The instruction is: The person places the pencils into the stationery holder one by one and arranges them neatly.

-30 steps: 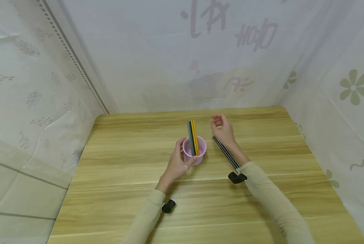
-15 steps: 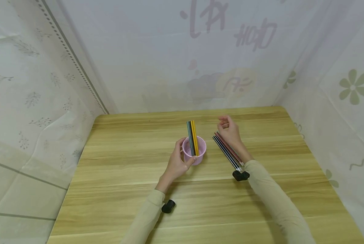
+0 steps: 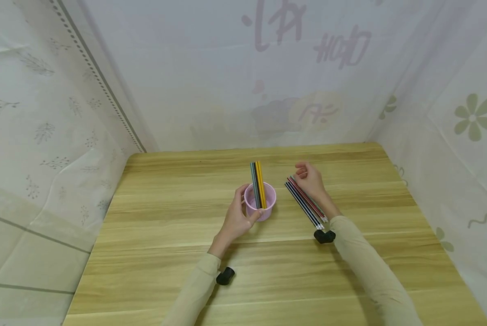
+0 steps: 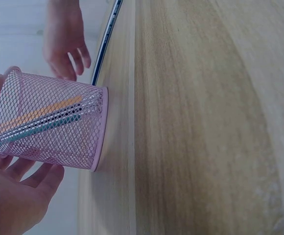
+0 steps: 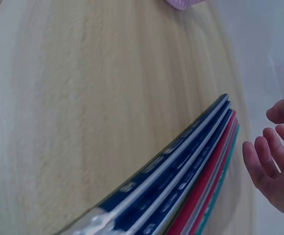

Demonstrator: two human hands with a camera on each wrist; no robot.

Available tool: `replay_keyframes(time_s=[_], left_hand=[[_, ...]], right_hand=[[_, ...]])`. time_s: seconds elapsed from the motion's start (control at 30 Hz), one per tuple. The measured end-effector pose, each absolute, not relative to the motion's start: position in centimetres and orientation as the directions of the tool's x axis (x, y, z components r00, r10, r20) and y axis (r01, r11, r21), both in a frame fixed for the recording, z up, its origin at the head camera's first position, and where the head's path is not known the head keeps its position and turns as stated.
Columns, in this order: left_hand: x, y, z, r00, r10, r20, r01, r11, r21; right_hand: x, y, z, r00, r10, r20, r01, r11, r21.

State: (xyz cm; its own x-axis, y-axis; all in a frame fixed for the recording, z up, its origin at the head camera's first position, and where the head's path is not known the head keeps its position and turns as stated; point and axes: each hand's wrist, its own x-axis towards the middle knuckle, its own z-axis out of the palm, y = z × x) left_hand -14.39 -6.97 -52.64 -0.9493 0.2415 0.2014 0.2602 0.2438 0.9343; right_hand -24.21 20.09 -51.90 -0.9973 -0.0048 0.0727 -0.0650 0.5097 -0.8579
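L hand [image 3: 236, 221] grips pink mesh cup [image 4: 66, 139], R hand [image 3: 311, 182] free

Cup approx upright on tbl [image 3: 178, 203], w/ teal, black & yellow pencils [image 3: 258, 183] leaning inside; R hand loosely curled, nothing held, nr dark, red & green pencils [image 3: 305, 205] lying right of cup

The things are carried by a counter [image 3: 178, 199] of yellowish wood grain, crossed by pale lines and rounded at its two far corners. On it, near the middle, a pink mesh cup [image 4: 59, 89] is stood upright on its base. To the cup's right, apart from it, a row of pencils [image 5: 169, 171] is laid slantwise, side by side: dark ones nearest the cup, then red, then green, their pale ends turned toward the person.
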Motion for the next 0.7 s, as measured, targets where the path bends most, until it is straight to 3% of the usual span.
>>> replay_keyframes(time_s=[0.33, 0.7], left_hand=[[-14.1, -7.0, -52.5, -0.951, 0.246, 0.188, 0.252, 0.261, 0.932], [-14.2, -7.0, -52.4, -0.953, 0.245, 0.180, 0.242, 0.255, 0.936]], right_hand=[[-23.7, 21.4, -53.3, -0.991, -0.086, 0.102, -0.133, 0.556, -0.821], [-24.0, 21.3, -53.3, -0.994, -0.106, 0.010, -0.075, 0.639, -0.766]])
